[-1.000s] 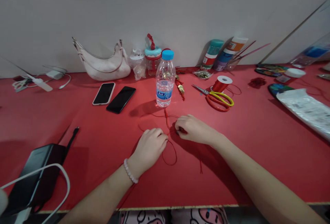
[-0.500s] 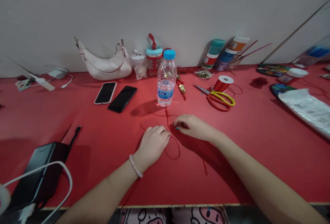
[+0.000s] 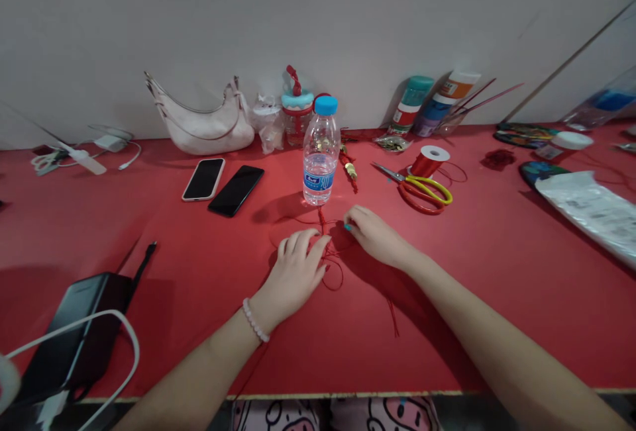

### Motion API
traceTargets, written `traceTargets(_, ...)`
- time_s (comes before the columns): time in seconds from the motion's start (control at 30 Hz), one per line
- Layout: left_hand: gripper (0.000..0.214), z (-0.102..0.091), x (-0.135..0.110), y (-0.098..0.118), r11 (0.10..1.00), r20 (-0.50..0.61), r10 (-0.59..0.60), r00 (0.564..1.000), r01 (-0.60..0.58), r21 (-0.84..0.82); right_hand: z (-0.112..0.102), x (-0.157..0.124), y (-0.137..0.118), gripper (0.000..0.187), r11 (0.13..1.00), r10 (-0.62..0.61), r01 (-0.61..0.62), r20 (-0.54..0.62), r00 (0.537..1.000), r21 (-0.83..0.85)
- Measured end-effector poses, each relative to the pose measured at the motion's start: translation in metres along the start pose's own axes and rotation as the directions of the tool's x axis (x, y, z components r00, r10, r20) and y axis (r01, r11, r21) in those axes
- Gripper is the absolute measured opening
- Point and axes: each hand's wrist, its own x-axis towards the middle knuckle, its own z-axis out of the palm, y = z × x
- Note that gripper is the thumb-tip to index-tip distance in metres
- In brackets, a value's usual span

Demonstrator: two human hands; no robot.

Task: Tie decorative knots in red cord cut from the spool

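Observation:
A red cord (image 3: 322, 219) with a knotted upper part lies on the red tabletop, its top end by the foot of a clear water bottle (image 3: 320, 153). Thin loops and strands spread around it. My left hand (image 3: 295, 272), with a beaded bracelet at the wrist, rests over the cord from the left, fingers apart, the fingertips near the knots. To the right, my right hand (image 3: 375, 236) is raised a little with thumb and index finger pinched together on a strand of the red cord, which is barely visible there.
Scissors (image 3: 417, 186) and a red thread spool (image 3: 430, 161) lie to the right. Two phones (image 3: 236, 191), a white handbag (image 3: 206, 128) and a lidded cup (image 3: 297, 116) stand or lie toward the back. A black power bank (image 3: 79, 332) with a white cable sits at left.
My left hand has spread its fingers and shifted slightly. My right hand has moved a little up and right, away from the knots. The lower loop has become smaller.

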Motion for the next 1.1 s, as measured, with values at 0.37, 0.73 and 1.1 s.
traceTargets(0.37, 0.053, 0.003, -0.004, -0.016, 0.999, 0.024, -0.025, 0.999, 0.024, 0.044, -0.029, 0.007, 0.035, 0.021, 0.369, 0.457, -0.088, -0.098, 0.884, 0.925)
traceTargets(0.73, 0.06, 0.004, -0.003, -0.024, 0.974, 0.007, -0.226, 0.974, 0.226, 0.005, -0.039, -0.004, 0.034, 0.017, 0.981, 0.179, -0.17, -0.099, 0.979, 0.093)
traceTargets(1.1, 0.058, 0.0, 0.0, -0.025, 0.945, 0.028, -0.321, 0.947, 0.322, -0.061, -0.034, -0.002, 0.032, 0.017, 0.811, 0.314, -0.242, 0.047, 0.948, -0.532)
